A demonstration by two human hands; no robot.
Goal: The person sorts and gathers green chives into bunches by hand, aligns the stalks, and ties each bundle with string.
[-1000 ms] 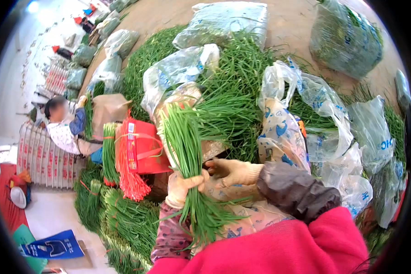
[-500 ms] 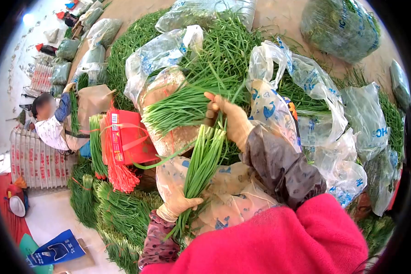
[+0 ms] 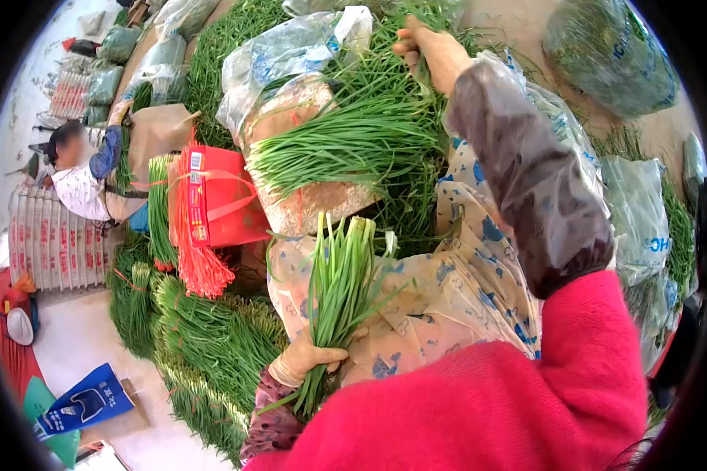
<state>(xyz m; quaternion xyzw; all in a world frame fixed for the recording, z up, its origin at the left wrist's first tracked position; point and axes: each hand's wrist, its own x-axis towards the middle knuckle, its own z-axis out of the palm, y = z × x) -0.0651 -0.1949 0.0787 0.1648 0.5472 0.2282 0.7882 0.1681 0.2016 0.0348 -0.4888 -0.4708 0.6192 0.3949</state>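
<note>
My gloved left hand (image 3: 309, 358) is closed round the lower part of a bunch of green stalks (image 3: 339, 282), pale ends up, over a patterned plastic apron (image 3: 424, 314). My gloved right hand (image 3: 432, 51) reaches out to the far green heap (image 3: 385, 71); its fingers are curled at some leaves, and a few thin leaves seem to be between them. Another bunch (image 3: 346, 145) lies loose on a pale block (image 3: 314, 208) between my hands and the heap.
A red box (image 3: 228, 200) with red ties (image 3: 200, 267) stands left of the block. Tied bundles (image 3: 212, 337) lie at lower left. Clear plastic bags (image 3: 291, 59) rest on the heap. A co-worker (image 3: 86, 169) sits at far left. A full bag (image 3: 609, 59) is at upper right.
My right hand has moved away from my body to the far heap. My left hand has kept its bunch, now lower and in front of the apron. The bunch on the block is now uncovered.
</note>
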